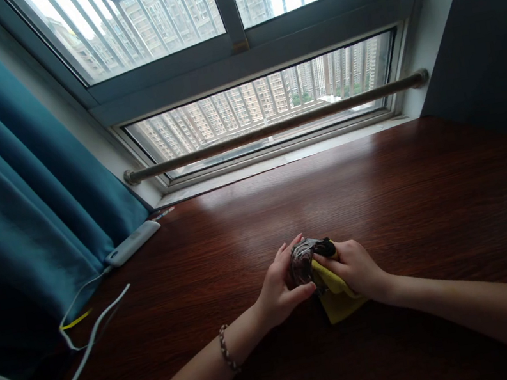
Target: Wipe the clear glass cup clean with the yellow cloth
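Near the middle of the table (223, 240), my left hand (279, 286) is curled around a dark, glossy, rounded object (302, 258). Its surface looks partly clear and reflective, and I cannot make out its kind. My thumb lies on the near side and my fingers on the far side. My right hand (358, 266) grips a yellow cloth (343, 304) and presses it against the object's right side. The cloth's lower corner hangs down toward the tabletop. A black part of the object shows beside my right fingers, which partly cover it.
A white power strip (133, 242) lies at the table's left back edge, beside a blue curtain (35, 162). White cables (86, 354) and a yellow strip (77, 320) are at the left. Behind the table, a metal rail (272, 128) crosses the window.
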